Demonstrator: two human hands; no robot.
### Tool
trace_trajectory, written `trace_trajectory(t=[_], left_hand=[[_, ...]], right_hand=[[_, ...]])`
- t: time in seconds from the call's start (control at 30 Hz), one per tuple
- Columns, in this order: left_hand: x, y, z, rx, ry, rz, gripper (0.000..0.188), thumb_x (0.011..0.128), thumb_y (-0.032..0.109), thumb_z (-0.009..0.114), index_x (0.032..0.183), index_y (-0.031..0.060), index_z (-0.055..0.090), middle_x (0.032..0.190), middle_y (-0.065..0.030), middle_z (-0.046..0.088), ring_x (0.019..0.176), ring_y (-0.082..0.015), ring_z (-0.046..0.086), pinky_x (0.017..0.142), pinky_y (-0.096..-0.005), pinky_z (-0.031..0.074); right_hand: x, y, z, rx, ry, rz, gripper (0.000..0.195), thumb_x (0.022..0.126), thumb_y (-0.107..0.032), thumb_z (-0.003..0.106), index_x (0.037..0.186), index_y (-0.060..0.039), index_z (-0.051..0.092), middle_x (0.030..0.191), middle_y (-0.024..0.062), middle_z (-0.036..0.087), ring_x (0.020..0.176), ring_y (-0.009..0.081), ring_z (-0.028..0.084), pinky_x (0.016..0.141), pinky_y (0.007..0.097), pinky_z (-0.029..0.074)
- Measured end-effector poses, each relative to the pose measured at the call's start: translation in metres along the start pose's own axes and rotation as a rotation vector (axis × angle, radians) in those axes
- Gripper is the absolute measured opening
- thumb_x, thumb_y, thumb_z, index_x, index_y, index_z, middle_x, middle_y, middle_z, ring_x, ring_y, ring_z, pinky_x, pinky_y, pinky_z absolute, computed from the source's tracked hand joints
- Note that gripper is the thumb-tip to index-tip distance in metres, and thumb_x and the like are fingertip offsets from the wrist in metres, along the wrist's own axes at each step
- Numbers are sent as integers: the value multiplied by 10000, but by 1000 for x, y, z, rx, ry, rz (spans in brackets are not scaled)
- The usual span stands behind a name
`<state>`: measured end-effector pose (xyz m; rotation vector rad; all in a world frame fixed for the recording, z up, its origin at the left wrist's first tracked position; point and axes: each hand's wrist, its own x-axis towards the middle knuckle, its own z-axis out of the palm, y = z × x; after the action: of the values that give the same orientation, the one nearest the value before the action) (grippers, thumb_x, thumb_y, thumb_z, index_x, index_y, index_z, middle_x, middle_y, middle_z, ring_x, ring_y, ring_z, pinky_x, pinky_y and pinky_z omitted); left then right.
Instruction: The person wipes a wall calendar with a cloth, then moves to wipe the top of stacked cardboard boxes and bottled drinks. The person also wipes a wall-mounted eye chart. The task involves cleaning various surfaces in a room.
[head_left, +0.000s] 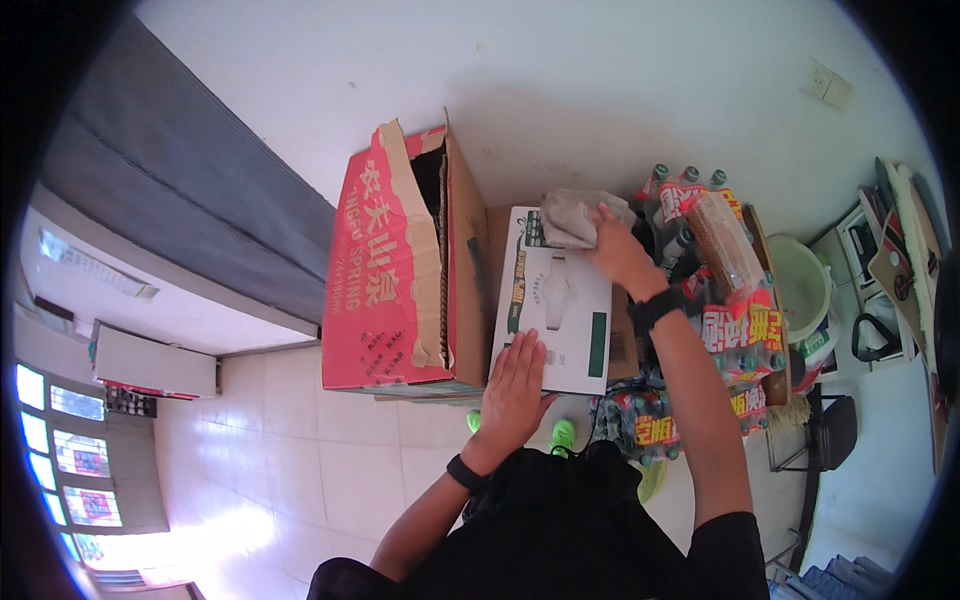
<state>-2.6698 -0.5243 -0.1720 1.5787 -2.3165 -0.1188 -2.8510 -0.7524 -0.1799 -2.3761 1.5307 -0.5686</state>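
A white cardboard box (574, 300) with a carry-handle cutout and green panels lies in front of me. My left hand (519, 381) rests flat on its near left edge, fingers together, nothing visible held in it. At the far end of the box top, my right hand (619, 244) presses on a crumpled grey-beige cloth (574, 217), its fingers on the cloth's right side. The underside of the right hand is hidden, and part of the cloth reaches past the box's far edge.
Left of the box stands a tall red carton (382, 300) with a torn upper flap. Shrink-wrapped packs of bottles (739, 326) are stacked on the right, a brown wrapped packet (722, 244) on top. Beyond them are a pale green basin (799, 289) and a black-seated chair (834, 433).
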Motion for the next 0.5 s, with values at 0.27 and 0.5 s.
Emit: trace_trajectory(t=[0.27,0.5], left_hand=[[5,11,-14,-104,-46,-24,835,755,274,724,1375,-85,295,1481,-250,237,1386,-390,226,1117,-466,224],[60,7,3,-151,60,20,815,822,393,658,1357,-114,310,1464,-271,256,1371,-406,243,1119,-472,219]], right_hand=[[-120,-32,-15,473,43,92,580,788,-139,669,1331,-90,471,1224,245,555,986,377,612,872,370,477],[-68,-27,-34,723,-10,365,353,830,-216,634,1092,20,624,943,229,668,904,338,649,802,349,475]])
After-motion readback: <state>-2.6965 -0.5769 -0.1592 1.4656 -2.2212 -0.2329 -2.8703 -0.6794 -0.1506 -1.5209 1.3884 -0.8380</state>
